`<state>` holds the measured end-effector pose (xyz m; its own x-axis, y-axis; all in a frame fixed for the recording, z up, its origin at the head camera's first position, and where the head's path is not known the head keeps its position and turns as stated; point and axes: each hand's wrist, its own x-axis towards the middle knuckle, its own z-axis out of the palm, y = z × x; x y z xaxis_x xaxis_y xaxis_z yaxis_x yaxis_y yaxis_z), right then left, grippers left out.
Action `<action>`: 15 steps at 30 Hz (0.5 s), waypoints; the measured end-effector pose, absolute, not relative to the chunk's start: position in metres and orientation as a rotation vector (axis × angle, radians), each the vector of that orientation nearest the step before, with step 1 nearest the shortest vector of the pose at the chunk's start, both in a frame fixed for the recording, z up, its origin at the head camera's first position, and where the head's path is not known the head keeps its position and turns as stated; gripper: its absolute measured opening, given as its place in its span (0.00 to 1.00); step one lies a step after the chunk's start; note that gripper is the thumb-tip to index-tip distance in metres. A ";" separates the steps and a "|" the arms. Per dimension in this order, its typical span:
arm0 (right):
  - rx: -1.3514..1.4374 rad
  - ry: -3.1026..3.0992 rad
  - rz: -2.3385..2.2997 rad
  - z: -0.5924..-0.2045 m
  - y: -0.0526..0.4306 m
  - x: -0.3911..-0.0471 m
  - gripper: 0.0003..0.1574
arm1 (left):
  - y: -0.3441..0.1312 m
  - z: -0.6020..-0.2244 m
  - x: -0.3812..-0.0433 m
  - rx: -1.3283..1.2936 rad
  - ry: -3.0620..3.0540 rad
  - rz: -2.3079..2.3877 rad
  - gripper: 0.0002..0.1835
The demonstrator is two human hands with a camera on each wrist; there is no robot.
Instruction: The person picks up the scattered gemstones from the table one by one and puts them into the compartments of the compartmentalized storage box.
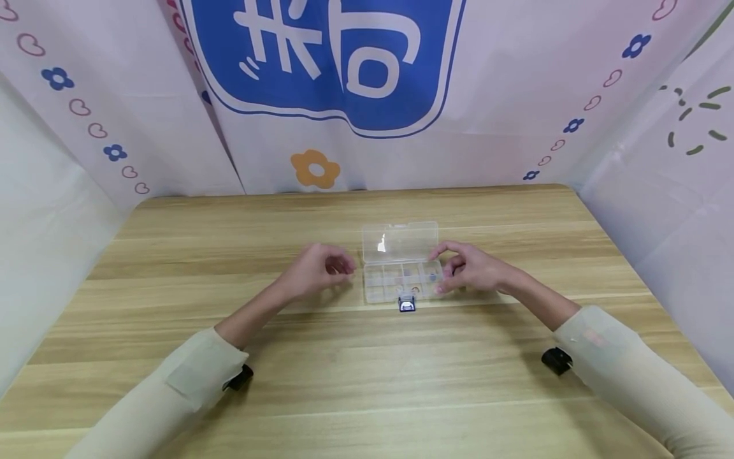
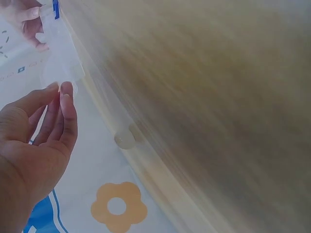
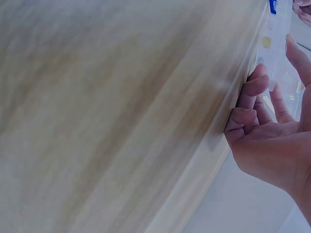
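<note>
A clear plastic compartment box (image 1: 375, 297) lies on the table with its lid (image 1: 401, 243) raised at the back. Several small coloured pieces sit in its right-hand compartments, too small to name. A blue-edged latch (image 1: 407, 304) is on its front side. My right hand (image 1: 473, 268) grips the box's right end, thumb at the front part and index finger by the lid's corner. Just left of the box, my left hand (image 1: 321, 271) hovers with loosely curved fingers. In the left wrist view the left hand's fingertips (image 2: 67, 90) come close together, with nothing clearly seen between them.
The wood-grain table (image 1: 344, 382) runs back to a white printed curtain (image 1: 487, 146). More white cloth (image 1: 665, 191) hangs at the sides. Black devices, one at the left wrist (image 1: 239, 378) and one at the right (image 1: 556, 361), sit under the sleeves.
</note>
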<state>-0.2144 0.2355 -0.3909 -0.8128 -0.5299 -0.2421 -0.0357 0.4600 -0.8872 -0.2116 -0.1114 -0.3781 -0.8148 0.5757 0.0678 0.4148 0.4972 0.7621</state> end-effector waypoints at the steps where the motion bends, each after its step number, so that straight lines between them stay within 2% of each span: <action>1: -0.471 2.220 -1.333 -0.391 0.236 -0.215 0.37 | -0.111 -0.377 -0.212 0.846 2.542 1.218 0.06; 15: -0.475 2.226 -1.333 -0.392 0.235 -0.215 0.37 | -0.100 -0.375 -0.217 0.876 2.561 1.232 0.04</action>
